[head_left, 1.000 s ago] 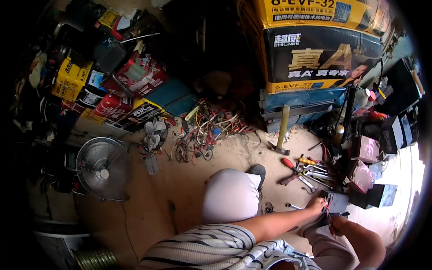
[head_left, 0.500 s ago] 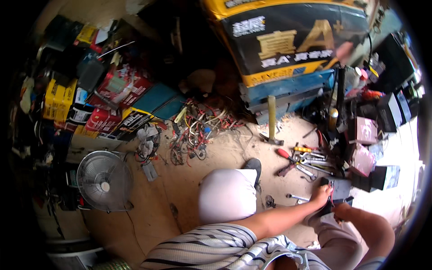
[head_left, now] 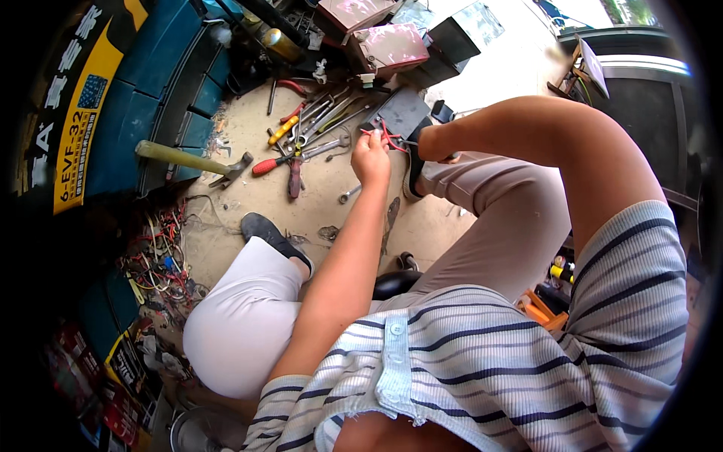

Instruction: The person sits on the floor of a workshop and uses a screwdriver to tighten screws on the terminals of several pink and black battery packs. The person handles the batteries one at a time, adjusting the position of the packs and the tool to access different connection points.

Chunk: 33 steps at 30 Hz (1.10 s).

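Observation:
My left hand [head_left: 371,157] is closed in a pinch on a red wire [head_left: 392,137], which loops out beyond the fingertips. Just right of it, my right hand [head_left: 435,145] is closed round a slim metal-tipped tool [head_left: 408,142]; its tip points toward the wire, and the fingers cover most of the rest, so its exact kind is unclear. Both hands are over the near edge of a dark grey box-shaped battery [head_left: 407,109] on the floor, beside my right foot.
Left of the battery lie several wrenches [head_left: 320,147], a red-handled screwdriver [head_left: 267,165] and a hammer [head_left: 196,160]. Pink battery blocks [head_left: 392,49] stand behind. Tangled wires [head_left: 154,252] lie at left near blue batteries [head_left: 158,53]. A dark cabinet [head_left: 644,113] stands at right.
My view has swung to the right, so the hands and battery now appear nearer the middle. Both hands remain at the battery with the red wire.

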Available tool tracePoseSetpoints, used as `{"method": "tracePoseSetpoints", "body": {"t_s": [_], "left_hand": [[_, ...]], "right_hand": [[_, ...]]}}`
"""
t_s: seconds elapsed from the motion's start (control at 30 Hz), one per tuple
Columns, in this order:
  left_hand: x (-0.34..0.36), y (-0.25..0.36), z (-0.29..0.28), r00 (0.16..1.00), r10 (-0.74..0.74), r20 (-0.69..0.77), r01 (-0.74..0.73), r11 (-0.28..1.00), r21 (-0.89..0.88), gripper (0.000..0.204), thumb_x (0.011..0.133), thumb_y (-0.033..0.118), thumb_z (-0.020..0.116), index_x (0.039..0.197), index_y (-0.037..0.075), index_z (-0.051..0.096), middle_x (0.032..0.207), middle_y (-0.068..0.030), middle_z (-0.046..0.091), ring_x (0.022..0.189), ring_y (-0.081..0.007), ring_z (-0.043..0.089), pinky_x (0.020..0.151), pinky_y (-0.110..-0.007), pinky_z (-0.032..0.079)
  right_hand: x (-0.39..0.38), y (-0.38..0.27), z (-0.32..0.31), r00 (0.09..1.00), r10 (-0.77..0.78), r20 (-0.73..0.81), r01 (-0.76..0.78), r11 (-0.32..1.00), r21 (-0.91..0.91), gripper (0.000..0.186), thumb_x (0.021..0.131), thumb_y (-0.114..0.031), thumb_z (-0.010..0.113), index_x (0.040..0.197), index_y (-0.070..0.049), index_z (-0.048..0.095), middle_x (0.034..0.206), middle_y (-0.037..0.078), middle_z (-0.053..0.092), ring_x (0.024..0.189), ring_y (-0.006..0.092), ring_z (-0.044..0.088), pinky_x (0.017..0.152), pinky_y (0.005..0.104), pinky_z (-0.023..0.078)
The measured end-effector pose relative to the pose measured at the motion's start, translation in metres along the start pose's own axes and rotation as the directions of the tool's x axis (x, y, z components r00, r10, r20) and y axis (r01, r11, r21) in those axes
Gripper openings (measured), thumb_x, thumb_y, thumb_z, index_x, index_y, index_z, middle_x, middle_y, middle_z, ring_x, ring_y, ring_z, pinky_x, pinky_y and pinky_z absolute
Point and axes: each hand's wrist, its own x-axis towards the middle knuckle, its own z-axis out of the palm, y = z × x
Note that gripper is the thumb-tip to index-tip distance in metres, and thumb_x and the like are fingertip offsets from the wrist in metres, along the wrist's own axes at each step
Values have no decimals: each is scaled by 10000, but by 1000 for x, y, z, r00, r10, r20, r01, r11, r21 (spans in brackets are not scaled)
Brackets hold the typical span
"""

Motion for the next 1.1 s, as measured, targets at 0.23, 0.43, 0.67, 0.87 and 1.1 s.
{"method": "tracePoseSetpoints", "body": {"t_s": [0.23, 0.43, 0.67, 0.87, 1.1], "left_hand": [[4, 9, -24, 997, -68, 24, 67, 997, 38, 248, 936, 210, 491, 961, -21, 577, 912, -84, 619, 801, -160, 623, 717, -266, 521], [18, -3, -35, 990, -136, -24, 136, 990, -22, 249, 948, 249, 460, 982, 31, 577, 902, -58, 635, 738, -130, 621, 648, -247, 507], [19, -23, -48, 981, -161, -106, 160, 987, -20, 229, 937, 260, 483, 963, 55, 581, 819, -42, 630, 647, -110, 588, 543, -226, 469], [20, -31, -49, 991, -82, -105, 83, 996, 11, 216, 911, 235, 531, 942, 37, 611, 788, -33, 628, 612, -97, 555, 550, -226, 453], [8, -24, -52, 995, -28, -100, 33, 998, 49, 220, 895, 237, 558, 930, 29, 622, 768, -23, 626, 606, -100, 541, 568, -238, 456]], "right_hand": [[-93, -28, -48, 867, 451, -213, -359, 861, 361, 243, 735, -124, 584, 970, -89, 633, 904, 101, 651, 814, 262, 635, 622, 394, 511], [-123, -43, -62, 730, 654, -199, -407, 649, 643, 183, 750, -180, 628, 872, -57, 687, 1031, 106, 645, 980, 228, 620, 657, 380, 532], [-151, -41, -64, 739, 628, 245, 55, -418, 907, 278, 772, -281, 621, 789, -3, 614, 622, 75, 569, 470, 142, 534, 414, 249, 432], [-128, -64, -34, 387, 881, -274, -132, 346, 929, 219, 783, -210, 620, 770, 8, 626, 618, 129, 599, 501, 247, 580, 484, 351, 471], [-169, -80, -66, 393, 919, 31, -106, 12, 994, 338, 843, -302, 566, 853, 32, 616, 861, 212, 642, 854, 328, 627, 730, 399, 503]]}}
